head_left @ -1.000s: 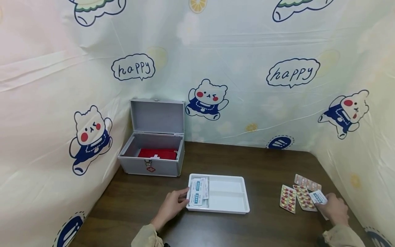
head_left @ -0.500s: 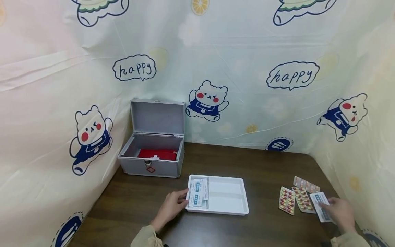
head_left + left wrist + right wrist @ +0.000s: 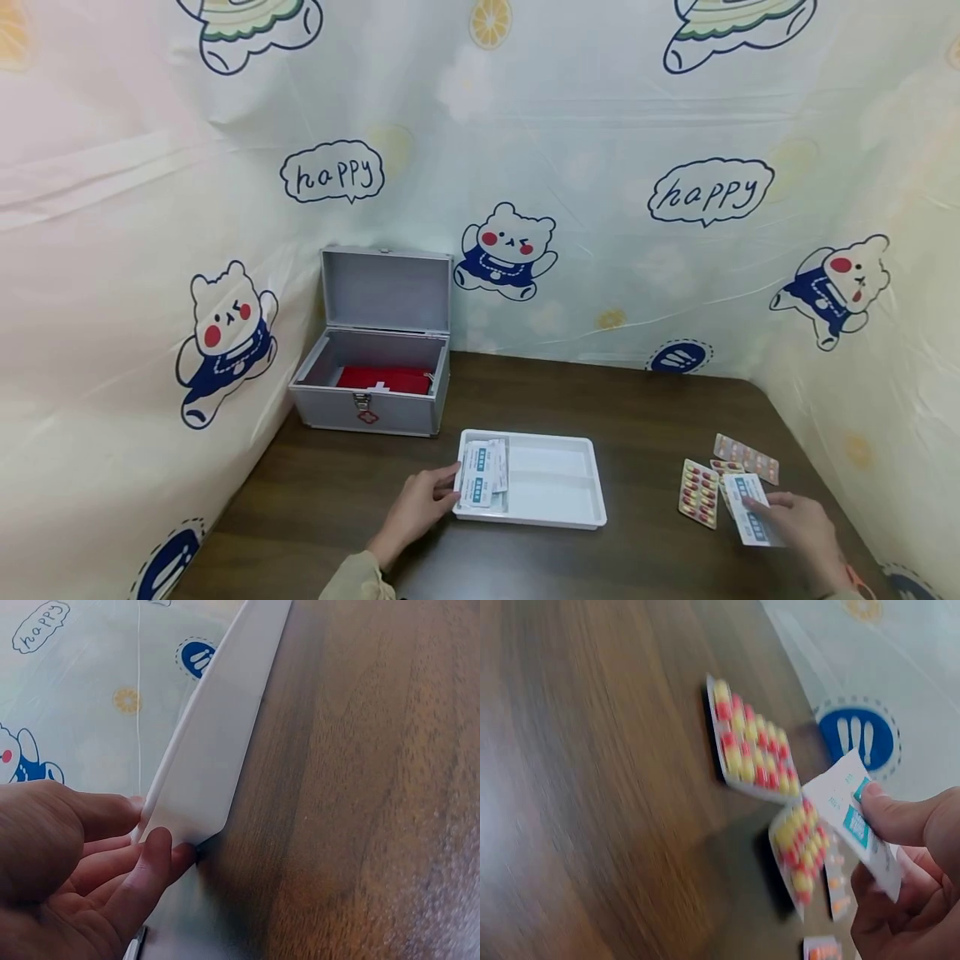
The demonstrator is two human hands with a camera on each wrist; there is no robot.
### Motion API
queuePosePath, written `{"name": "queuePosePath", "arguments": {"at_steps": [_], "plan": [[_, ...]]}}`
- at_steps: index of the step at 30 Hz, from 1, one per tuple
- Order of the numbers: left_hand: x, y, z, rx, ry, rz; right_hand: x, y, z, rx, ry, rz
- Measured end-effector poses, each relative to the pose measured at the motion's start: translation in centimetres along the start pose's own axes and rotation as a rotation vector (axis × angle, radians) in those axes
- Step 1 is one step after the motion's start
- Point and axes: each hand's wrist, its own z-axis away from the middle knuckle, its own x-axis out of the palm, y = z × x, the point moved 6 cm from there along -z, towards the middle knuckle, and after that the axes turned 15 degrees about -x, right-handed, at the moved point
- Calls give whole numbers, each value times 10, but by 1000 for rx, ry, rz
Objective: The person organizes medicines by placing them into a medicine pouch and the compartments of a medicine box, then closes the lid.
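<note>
My left hand (image 3: 416, 510) holds the left end of a white tray (image 3: 555, 502), the thumb at its rim and the other fingers against its outer wall in the left wrist view. Flat white packets (image 3: 477, 475) with blue print lie in the tray's left part. At the right, my right hand (image 3: 806, 529) pinches a similar white packet (image 3: 840, 796) between thumb and fingers, held above the blister packs. One blister pack of red and yellow capsules (image 3: 698, 494) lies left of that packet; a second capsule pack (image 3: 801, 851) is partly hidden beneath it in the head view.
A pale blister pack with orange pills (image 3: 746, 457) lies behind the capsule packs. Toward the back left stands a grey metal case (image 3: 367, 410), lid up, with a red pouch (image 3: 390, 380) inside. Printed curtain walls (image 3: 600, 275) surround the wooden table (image 3: 615, 408).
My right hand has lifted the white packet from the right side of the blister packs and moved it left over the second capsule pack. The left hand stays at the tray.
</note>
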Motion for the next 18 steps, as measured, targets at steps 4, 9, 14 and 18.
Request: {"name": "queuePosePath", "arguments": {"at_steps": [4,9,14,18], "plan": [[1,0,2,5,5,5,10,-11,-1,-69,-53,-77],[3,0,3,-15,-5,2,22,-21,0,-106,-66,-155],[2,1,4,-8,-9,8,32,-36,2,-112,-61,-181],[1,1,5,4,-2,12,39,-51,3,-147,-78,-155]]}}
